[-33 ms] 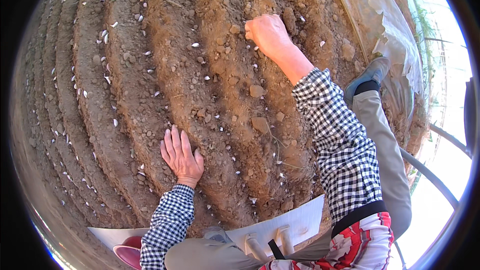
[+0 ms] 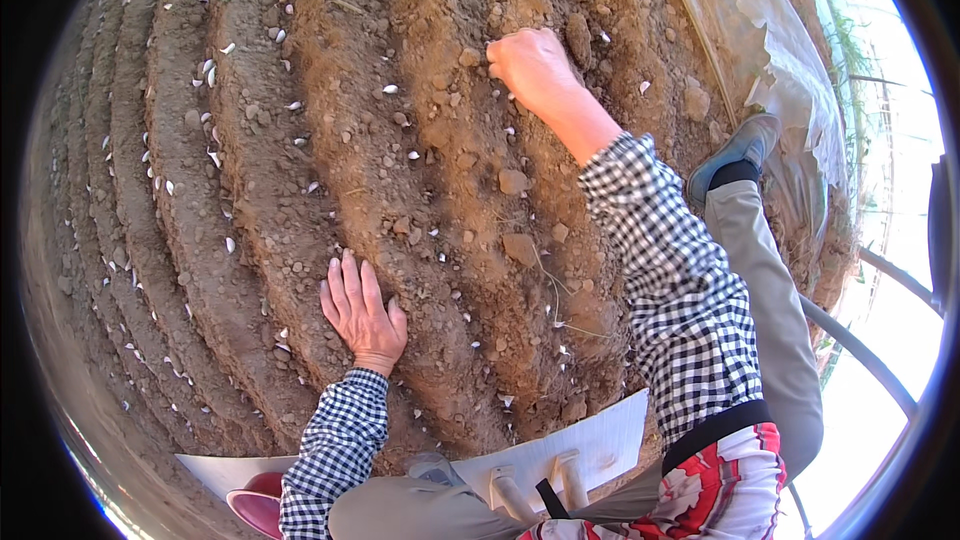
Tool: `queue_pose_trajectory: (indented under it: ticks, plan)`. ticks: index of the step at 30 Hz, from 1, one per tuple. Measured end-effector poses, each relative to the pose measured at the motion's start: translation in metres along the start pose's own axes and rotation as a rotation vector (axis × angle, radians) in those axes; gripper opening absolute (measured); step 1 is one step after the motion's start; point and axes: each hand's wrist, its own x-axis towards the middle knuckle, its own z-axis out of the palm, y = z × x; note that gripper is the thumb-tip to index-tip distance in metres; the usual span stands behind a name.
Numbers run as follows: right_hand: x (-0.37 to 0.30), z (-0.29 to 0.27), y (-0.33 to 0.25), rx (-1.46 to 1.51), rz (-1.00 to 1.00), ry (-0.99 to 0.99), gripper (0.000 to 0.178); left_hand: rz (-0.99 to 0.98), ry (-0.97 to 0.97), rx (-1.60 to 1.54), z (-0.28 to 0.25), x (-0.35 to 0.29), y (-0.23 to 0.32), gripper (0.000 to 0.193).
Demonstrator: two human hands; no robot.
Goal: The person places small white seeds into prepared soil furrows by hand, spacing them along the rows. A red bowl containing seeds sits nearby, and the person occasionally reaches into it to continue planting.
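Observation:
My left hand (image 2: 362, 318) lies flat on a ridge of brown soil (image 2: 335, 165), its fingers stretched forward and nothing in it. Farther out and to the right, my right hand (image 2: 532, 65) is closed, knuckles up, low over a furrow. Its fingertips are turned down out of sight, so whatever they may pinch is hidden. Pale garlic cloves lie along the furrows, among them one clove (image 2: 390, 89) left of my right hand and another clove (image 2: 230, 244) left of my left hand. A long clod (image 2: 578, 40) sits just right of my right hand.
By my knees lies a white board (image 2: 625, 430) with two wooden handles (image 2: 570, 480). At the lower left is a dark red rounded object (image 2: 258, 502), partly cut off by my sleeve. Torn plastic sheeting (image 2: 800, 70) borders the soil at right, near my shoe (image 2: 740, 150) and a dark curved pipe (image 2: 860, 350).
My right hand and forearm have shifted very slightly to the left, still closed. My left hand stays in place on the soil.

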Motion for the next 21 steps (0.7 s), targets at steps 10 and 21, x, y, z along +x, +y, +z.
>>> queue_pose_trajectory:
  ticks: [10, 21]
  plan:
    - [-0.002, 0.006, -0.001, -0.16, -0.137, 0.067, 0.013, 0.008, 0.015, 0.011, 0.002, 0.001, 0.0, 0.071]
    - [0.047, -0.024, 0.017, -0.044, 0.117, 0.113, 0.016, -0.014, -0.019, -0.001, -0.001, 0.003, 0.002, 0.072]
